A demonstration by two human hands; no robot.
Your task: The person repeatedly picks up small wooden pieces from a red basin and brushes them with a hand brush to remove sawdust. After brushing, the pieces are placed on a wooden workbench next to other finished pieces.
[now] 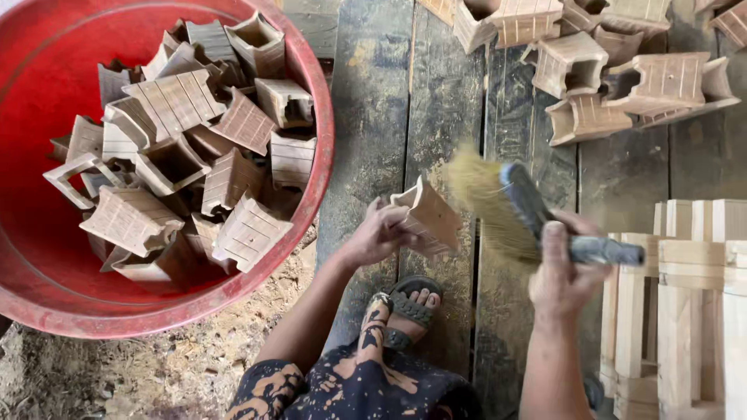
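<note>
My left hand (379,233) grips a small hollow wooden piece (433,215) with a flared rim and grooved sides, held over dark floor planks. My right hand (562,274) is closed on the grey handle of a brush (513,204) whose straw-coloured bristles are blurred and sit right beside the piece. My foot in a grey sandal (406,309) rests on the planks below the hands.
A big red plastic tub (315,167) at the left holds several similar wooden pieces. More such pieces (615,70) lie in a heap at the top right. Pale wooden frames (685,303) stand at the right. Sawdust covers the ground at the lower left.
</note>
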